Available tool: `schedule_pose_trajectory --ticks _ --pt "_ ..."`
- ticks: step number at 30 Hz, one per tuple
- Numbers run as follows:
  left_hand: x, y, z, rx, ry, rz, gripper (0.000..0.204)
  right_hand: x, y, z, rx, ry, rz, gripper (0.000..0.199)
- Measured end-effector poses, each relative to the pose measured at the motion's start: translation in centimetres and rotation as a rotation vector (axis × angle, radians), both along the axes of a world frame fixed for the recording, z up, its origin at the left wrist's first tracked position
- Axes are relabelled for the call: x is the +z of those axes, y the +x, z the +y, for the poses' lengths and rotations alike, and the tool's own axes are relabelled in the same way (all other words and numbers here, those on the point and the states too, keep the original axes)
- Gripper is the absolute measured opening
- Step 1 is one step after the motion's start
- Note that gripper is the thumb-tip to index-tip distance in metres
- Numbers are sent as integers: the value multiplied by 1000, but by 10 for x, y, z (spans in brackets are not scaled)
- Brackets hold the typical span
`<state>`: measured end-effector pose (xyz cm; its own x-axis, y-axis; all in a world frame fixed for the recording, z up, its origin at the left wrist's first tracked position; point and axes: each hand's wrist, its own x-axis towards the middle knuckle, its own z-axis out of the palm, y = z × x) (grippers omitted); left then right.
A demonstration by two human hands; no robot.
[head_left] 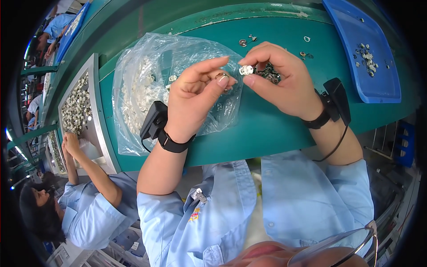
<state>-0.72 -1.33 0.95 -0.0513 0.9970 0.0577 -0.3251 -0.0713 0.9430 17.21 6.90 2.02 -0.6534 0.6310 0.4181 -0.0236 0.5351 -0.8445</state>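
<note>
"Over the green desk (251, 144), two bare hands up close to each other. Left hand (193, 91)?"

"Thumb and fingers closed round a small metallic piece (221, 75), partly hidden by the fingertips. Index finger stretched out above it."

"Right hand (284, 84)?"

"Thumb and index clamped on a small white part (246, 70). It's just beside the left fingertips, gap between, not touching the metallic piece."

"Behind the right hand?"

"Dark heap of small metal parts (270, 73) on the desk, half covered by that hand."

"Left side?"

"Clear plastic bag (147, 58) full of small white pieces (138, 95), partly behind the left hand and wrist. Dark strap with a black box on each wrist."

"Right side?"

"Blue tray (378, 86), a few small parts (368, 62) scattered in it. Far part of the desk: some loose bits, including a pale ring (307, 39)."

"Anyone else?"

"Co-worker in a light blue shirt (95, 220), far left, hands at a metal-framed tray (94, 109) with many small parts piled inside."
</note>
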Motion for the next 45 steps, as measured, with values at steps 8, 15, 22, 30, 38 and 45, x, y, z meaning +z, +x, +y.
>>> schedule_pose_trajectory --ticks 8,15,22,30,38,45 --pt "-3 -1 -2 -45 -18 67 21 -4 2 3 98 -114 1 21" --pt "-5 0 -2 -50 40 160 22 -6 0 -1 118 -204 85 22" --pt "-7 6 -3 -22 79 -38 19 -7 -2 -3 132 -180 49 21" --pt "-8 6 -3 -2 127 -34 18 -11 -3 -4 151 -119 78 21" --pt "-10 4 -4 -27 190 -19 17 -6 -2 -7 121 -105 72 20" --pt "-3 5 -6 14 207 71 16 0 -4 -4 73 219 46 18"
